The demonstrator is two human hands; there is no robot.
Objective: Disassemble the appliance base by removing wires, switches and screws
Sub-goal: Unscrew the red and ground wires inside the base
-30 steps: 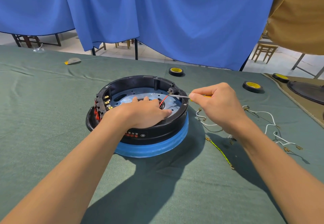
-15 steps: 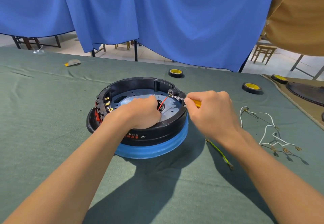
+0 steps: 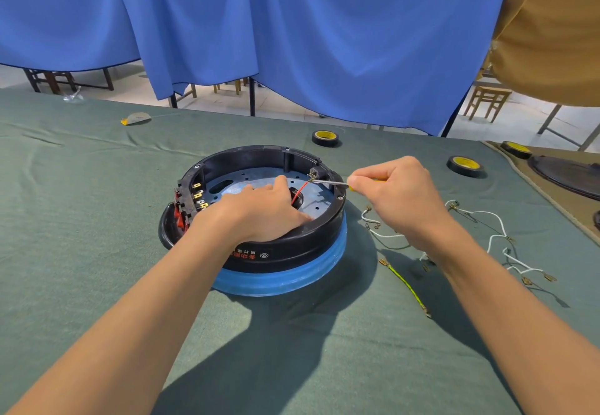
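The round appliance base, black with a blue lower ring, lies upside down in the middle of the green cloth. My left hand rests flat inside it on the metal plate, fingers spread. My right hand grips a small screwdriver with a yellow handle; its metal tip touches a small switch on the inner right wall. A red wire runs from that switch down to the centre hole. Red switches with brass terminals sit on the left wall.
Loose white wires and a green-yellow wire lie on the cloth to the right. Tape rolls stand behind. A dark disc sits at far right. Blue curtains hang behind the table's far edge.
My right hand shifted slightly right and up with the screwdriver, tip still at the switch. My left hand's fingers have spread flat from a curled pose half a second ago.
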